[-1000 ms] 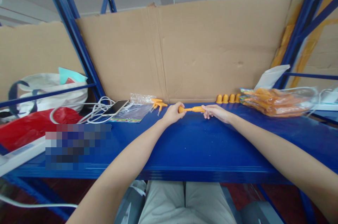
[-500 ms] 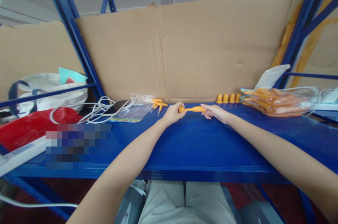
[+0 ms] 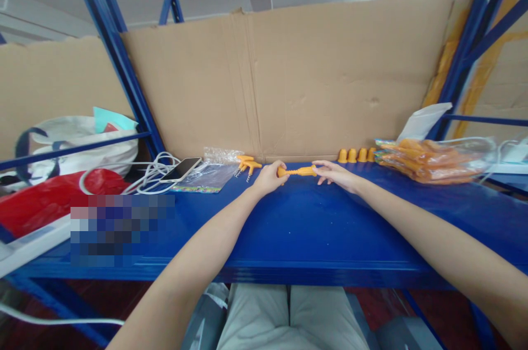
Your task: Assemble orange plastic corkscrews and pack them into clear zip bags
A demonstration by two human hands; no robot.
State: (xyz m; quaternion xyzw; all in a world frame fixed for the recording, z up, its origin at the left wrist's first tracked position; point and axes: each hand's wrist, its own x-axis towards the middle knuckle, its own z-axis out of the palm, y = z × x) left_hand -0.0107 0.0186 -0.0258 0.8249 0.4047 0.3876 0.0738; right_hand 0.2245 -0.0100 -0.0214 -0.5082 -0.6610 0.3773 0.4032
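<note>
Large brown cardboard panel [image 3: 350, 72], upright, backing a long blue metal worktop [image 3: 289, 223]. At the worktop's left lie a white fabric bag [image 3: 113, 146] and a glossy red plastic bag [image 3: 103, 182]; at its right, a clear plastic bag [image 3: 431, 160] packed with orange pieces. Left hand [image 3: 269, 178]: grip narrow, fingers and thumb closed around the widened left end of a slender orange plastic rod [image 3: 304, 171] with a ridged middle and a thicker right part. Right hand [image 3: 336, 175]: fingertips at the rod's right end, remaining fingers partly spread; whether this grip is clamped or merely touching cannot be told. The rod lies level between the two hands, near the foot of the panel, its middle uncovered; contact with the worktop is unclear. Left of the left hand, a dark-screened phone [image 3: 181, 169] lies flat, and two orange T-handled corkscrews with metal spirals [image 3: 251, 164] lie nearer the hand. Beyond the right hand, four small orange thimble-shaped cups [image 3: 352, 155] stand in a row beside the clear bag.
</note>
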